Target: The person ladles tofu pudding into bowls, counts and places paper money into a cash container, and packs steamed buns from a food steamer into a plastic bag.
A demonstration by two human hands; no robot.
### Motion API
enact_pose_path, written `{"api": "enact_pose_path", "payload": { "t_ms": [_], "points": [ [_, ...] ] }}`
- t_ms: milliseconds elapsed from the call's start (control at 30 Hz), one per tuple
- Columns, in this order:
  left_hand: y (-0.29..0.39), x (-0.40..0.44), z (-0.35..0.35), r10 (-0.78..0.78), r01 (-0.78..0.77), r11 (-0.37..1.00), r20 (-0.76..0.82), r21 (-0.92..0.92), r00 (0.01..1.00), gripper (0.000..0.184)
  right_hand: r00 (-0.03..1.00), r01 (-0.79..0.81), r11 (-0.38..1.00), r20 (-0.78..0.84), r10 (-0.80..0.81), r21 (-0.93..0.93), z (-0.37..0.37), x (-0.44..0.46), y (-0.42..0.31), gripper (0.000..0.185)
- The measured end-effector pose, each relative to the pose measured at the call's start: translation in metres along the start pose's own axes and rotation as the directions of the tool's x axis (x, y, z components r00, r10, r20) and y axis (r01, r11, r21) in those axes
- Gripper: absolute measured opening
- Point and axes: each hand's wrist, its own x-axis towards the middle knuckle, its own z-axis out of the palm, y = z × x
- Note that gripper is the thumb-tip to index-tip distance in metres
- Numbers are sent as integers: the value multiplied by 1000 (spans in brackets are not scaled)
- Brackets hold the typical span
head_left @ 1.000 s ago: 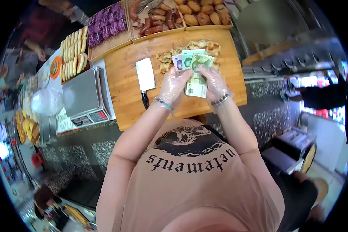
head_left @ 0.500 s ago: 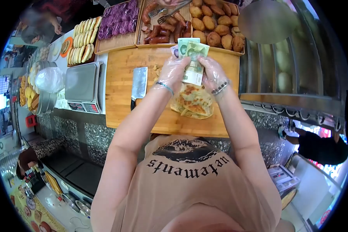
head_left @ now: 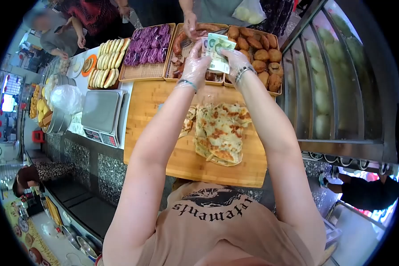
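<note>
Several green banknotes (head_left: 218, 52) are fanned out between my two hands, above the sausage tray. My left hand (head_left: 195, 67), in a clear plastic glove, is closed on their left side. My right hand (head_left: 236, 62), gloved the same way, pinches their right edge with the thumb on top. Another person's hand (head_left: 190, 27) reaches in from the far side, close to my left fingers. Below my wrists, a browned flatbread (head_left: 219, 133) lies on the wooden cutting board (head_left: 148, 146). A smaller flatbread piece (head_left: 188, 122) is partly hidden by my left forearm.
Along the far edge stand trays of purple rolls (head_left: 146, 46), sausages (head_left: 178, 46) and brown fried pieces (head_left: 261, 55). A digital scale (head_left: 103, 113) and stacked pale buns (head_left: 108, 62) are left. A slatted metal cabinet (head_left: 337, 133) borders the right. Several people stand across the counter.
Both my hands have moved forward with the banknotes, from over the board to over the trays. More of the flatbread shows. The cleaver is now almost wholly hidden behind my left arm.
</note>
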Motion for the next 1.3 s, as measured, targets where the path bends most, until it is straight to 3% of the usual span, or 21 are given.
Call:
{"api": "enact_pose_path", "payload": {
  "t_ms": [67,100,167,300,367,467,500,567,633,733,867,900,1000,1133,1167,1233,1300],
  "points": [
    [9,8,6,-36,34,999,-58,-38,998,62,999,18,997,-30,-15,77,9,6,-3,21],
    [14,11,6,-71,73,997,-68,28,995,59,999,22,997,-34,-20,77,7,17,1,21],
    [15,25,2,-101,111,986,-77,127,992,57,995,89,995,-43,-91,-55,5,42,6,21],
    [16,30,0,-180,193,967,-89,164,980,58,988,49,991,-137,-65,-122,12,55,5,20],
    [14,17,0,-166,191,975,-201,112,965,62,992,-16,975,-128,-13,-223,12,65,5,21],
    [5,-8,-21,-133,146,983,-114,115,985,69,1000,0,996,-16,-2,-87,12,77,9,22],
    [1,-23,-25,-143,158,980,-126,118,982,70,999,7,986,-40,-14,-167,10,87,11,22],
    [-8,-59,-43,-106,104,983,2,154,994,72,998,10,969,-63,-26,-247,10,95,13,22],
    [1,-103,-50,-184,176,950,10,258,983,72,1000,25,981,-12,-28,-193,16,92,13,21],
    [-15,-160,-81,-260,254,932,-10,259,966,71,999,32,979,-12,-35,-203,32,66,0,23],
    [-32,-229,-106,-342,355,922,-104,155,934,67,998,29,984,-53,-38,-175,42,60,-2,22],
    [-34,-246,-110,-383,400,909,-141,117,913,66,992,-2,959,-120,-34,-284,45,53,-7,22],
    [-38,-288,-106,-485,497,868,-229,-4,844,64,996,-29,953,-91,2,-303,42,70,-5,20],
    [-36,-318,-93,-549,541,834,-267,-109,792,64,990,133,953,-9,-141,-271,33,87,-2,29],
    [-36,-324,-94,-546,535,836,-283,-121,788,64,977,156,895,-66,-202,-418,36,79,-5,29],
    [-34,-330,-99,-533,523,844,-298,-122,791,63,897,409,732,94,-431,-546,23,100,-4,28],
    [-33,-333,-108,-516,506,854,-327,-121,792,62,703,588,299,292,-648,-751,22,97,-14,30]
  ]
}}
